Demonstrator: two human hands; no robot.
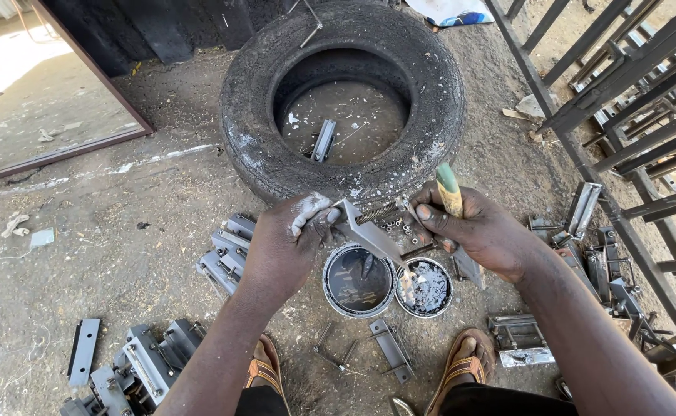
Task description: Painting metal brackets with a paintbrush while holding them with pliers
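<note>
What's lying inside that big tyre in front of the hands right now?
Inside the tyre a small grey metal piece lies on dusty ground, with pale flecks and thin bits of wire around it. The near part of the hole is hidden behind the tyre's wall, so anything there cannot be seen.

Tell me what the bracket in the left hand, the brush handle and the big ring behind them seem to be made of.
Bracket: apparently metal, grey with a dull sheen, thin, flat and sharp-edged, a threaded bolt through it. Brush handle: possibly wood, painted green and yellowish; paint hides the surface. Tyre: black rubber, matte, dusty, with paint flecks.

No packages, labels, signs, screens
</note>
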